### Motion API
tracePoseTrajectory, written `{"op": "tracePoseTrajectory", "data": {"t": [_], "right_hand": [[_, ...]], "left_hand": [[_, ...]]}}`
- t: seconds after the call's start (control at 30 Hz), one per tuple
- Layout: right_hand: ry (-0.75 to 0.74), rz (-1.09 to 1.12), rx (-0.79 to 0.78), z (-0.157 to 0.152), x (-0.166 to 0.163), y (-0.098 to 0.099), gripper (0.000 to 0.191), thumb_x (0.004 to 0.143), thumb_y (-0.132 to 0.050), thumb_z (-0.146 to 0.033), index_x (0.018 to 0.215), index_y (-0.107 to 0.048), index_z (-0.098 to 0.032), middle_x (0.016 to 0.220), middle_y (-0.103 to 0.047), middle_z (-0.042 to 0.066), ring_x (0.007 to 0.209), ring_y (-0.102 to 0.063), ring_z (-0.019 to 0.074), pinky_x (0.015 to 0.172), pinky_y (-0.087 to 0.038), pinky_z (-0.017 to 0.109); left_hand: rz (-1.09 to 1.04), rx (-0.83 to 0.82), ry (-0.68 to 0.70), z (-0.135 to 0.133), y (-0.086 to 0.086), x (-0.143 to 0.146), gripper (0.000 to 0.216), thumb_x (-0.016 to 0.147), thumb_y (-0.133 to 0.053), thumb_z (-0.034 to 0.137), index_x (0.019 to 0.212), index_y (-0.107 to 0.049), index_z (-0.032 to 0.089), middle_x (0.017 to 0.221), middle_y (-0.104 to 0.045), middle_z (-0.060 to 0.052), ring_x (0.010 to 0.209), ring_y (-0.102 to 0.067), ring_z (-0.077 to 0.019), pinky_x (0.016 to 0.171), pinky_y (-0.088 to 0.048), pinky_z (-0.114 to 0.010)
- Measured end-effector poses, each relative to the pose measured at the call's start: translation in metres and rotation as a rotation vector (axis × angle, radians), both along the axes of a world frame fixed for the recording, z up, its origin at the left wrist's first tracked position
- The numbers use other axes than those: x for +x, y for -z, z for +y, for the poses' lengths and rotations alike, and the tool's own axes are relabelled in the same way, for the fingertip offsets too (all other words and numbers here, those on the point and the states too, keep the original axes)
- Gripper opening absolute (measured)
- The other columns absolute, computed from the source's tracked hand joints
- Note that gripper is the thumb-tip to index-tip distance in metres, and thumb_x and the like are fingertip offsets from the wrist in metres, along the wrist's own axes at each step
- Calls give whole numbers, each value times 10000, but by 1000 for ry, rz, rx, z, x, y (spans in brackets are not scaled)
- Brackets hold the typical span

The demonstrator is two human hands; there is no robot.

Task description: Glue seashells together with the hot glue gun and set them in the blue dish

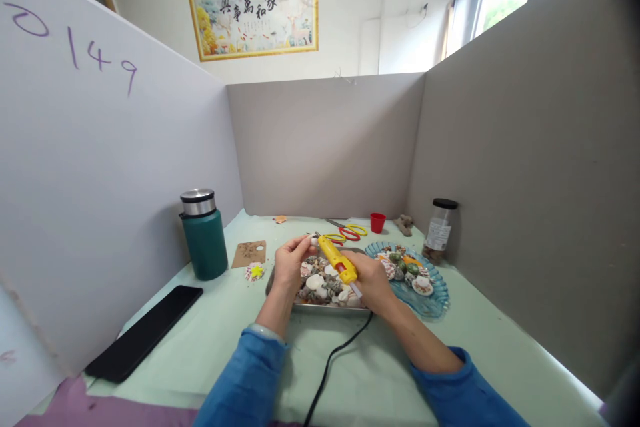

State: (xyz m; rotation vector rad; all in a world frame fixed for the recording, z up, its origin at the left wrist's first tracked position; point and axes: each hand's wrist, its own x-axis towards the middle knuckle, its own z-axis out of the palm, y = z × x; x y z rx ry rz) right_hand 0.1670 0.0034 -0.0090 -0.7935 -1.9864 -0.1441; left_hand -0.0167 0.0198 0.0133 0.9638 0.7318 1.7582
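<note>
Head | right hand point(371, 278) grips one glue gun point(336, 257) | left hand point(289, 265) pinches one shell point(314, 240), apparently

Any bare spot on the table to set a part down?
Front left: tabletop between phone and left sleeve. Front right: between blue plate, right sleeve and right panel. Crowded: the middle, with tray, left hand, right hand and yellow glue gun; black cord crosses the strip in front.
</note>
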Motion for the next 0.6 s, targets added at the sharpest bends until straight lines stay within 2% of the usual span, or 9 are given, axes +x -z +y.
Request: {"op": "tracePoseTrajectory", "data": {"t": [0.13,0.37,0.6], "right_hand": [[-23,-3,11,1,-1,1,259,825,-518,-164,1059,-628,-181,924,-723,68,783,-650,200,690,-479,288],[-29,-39,6,-1,-2,1,221,872,-512,-207,1049,-637,-168,905,-725,78,733,-637,194,655,-474,290],[-12,2,19,2,0,2,259,826,-533,-155,1064,-635,-171,959,-726,84,809,-662,209,717,-498,300]], "left_hand": [[-10,-4,11,1,1,0,383,527,-847,345,788,-731,90,613,-677,-39,565,-601,-114,704,-511,-284],[-22,-8,4,1,1,0,391,514,-853,347,784,-727,93,697,-704,-59,598,-618,-121,721,-512,-296],[-20,-9,-2,-1,-2,0,394,514,-850,344,794,-730,94,647,-691,-41,567,-598,-106,706,-505,-279]]}}
